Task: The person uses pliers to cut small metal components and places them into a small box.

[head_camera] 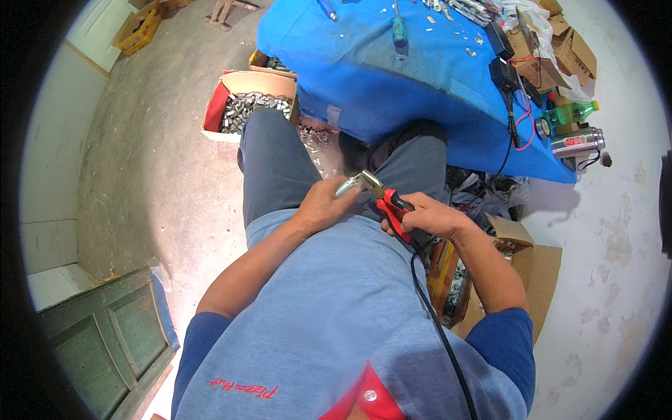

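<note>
Above my lap, my left hand holds a shiny silver metal part, rounded at the end by my thumb. My right hand grips a pair of pliers with red and black handles. The plier jaws meet a squared metal piece at the far end of the silver part. Whether the jaws are clamped on it or only touching is too small to tell. A black cable runs down over my shirt from near my right hand.
An open carton of small metal pieces stands beyond my left knee. A screwdriver lies on the blue-covered table ahead. At its right are black power adapters, a green bottle and a steel flask. A cardboard box sits by my right elbow.
</note>
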The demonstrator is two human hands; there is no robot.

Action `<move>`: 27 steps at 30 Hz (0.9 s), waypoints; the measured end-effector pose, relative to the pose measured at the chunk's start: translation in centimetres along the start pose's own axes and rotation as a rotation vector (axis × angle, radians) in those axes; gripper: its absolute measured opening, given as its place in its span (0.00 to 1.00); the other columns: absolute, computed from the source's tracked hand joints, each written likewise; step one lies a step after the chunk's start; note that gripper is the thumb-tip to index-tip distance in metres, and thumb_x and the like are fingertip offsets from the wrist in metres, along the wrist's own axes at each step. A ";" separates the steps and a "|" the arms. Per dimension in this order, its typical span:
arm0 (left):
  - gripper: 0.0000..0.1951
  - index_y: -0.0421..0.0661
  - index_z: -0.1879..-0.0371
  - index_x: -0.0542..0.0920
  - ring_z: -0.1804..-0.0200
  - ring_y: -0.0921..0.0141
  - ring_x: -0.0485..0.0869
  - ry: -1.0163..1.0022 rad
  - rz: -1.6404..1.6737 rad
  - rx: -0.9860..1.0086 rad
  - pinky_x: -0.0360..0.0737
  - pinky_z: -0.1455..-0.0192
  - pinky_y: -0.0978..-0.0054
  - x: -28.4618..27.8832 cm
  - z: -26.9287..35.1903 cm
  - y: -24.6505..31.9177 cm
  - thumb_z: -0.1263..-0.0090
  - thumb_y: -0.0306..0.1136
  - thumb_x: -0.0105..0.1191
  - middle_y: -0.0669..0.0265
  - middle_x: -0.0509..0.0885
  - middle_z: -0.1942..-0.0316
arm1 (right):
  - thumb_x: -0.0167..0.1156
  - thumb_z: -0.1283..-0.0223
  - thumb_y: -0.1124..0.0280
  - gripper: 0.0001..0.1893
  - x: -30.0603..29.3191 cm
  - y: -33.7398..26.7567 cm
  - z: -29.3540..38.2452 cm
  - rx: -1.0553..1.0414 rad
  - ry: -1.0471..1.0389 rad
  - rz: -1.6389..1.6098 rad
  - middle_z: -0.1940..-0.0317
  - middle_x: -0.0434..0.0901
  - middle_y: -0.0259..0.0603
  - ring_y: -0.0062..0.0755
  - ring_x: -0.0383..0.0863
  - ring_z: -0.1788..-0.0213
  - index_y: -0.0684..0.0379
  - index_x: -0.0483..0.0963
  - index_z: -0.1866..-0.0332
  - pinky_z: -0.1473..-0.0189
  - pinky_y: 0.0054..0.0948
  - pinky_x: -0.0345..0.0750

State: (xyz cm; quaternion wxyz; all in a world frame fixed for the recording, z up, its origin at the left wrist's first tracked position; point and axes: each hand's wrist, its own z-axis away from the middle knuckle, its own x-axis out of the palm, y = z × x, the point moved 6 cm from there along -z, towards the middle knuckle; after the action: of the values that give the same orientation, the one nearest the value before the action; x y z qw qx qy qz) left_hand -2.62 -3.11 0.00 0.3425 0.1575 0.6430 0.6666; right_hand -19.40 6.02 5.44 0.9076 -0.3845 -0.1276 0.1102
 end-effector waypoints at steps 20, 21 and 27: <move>0.18 0.36 0.65 0.79 0.69 0.79 0.69 -0.044 0.100 -0.009 0.70 0.68 0.74 0.1 -0.3 -0.1 0.26 0.43 0.54 0.71 0.75 0.76 | 0.54 0.48 0.71 0.12 -0.4 0.7 -2.0 0.034 0.062 0.301 0.69 0.80 0.34 0.19 0.77 0.66 0.63 0.75 0.58 0.64 0.22 0.74; 0.18 0.36 0.65 0.79 0.69 0.79 0.70 -0.047 0.085 -0.007 0.70 0.68 0.74 0.0 -0.2 0.1 0.26 0.43 0.54 0.71 0.75 0.76 | 0.54 0.48 0.72 0.11 -0.4 0.6 -2.0 0.040 0.071 0.288 0.69 0.80 0.34 0.19 0.77 0.67 0.63 0.75 0.59 0.66 0.22 0.73; 0.19 0.36 0.67 0.79 0.71 0.78 0.70 -0.026 0.069 -0.010 0.69 0.69 0.73 -0.2 -0.2 0.2 0.26 0.44 0.53 0.69 0.74 0.78 | 0.54 0.48 0.72 0.10 -0.1 -0.4 -1.4 0.098 0.083 0.258 0.72 0.79 0.32 0.19 0.74 0.75 0.62 0.76 0.61 0.74 0.20 0.70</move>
State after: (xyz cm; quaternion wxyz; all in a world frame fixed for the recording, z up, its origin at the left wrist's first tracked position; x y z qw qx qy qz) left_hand -2.68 -3.41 0.24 0.3284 0.1863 0.6294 0.6792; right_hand -19.02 4.83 4.76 0.9081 -0.3572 -0.0338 0.2159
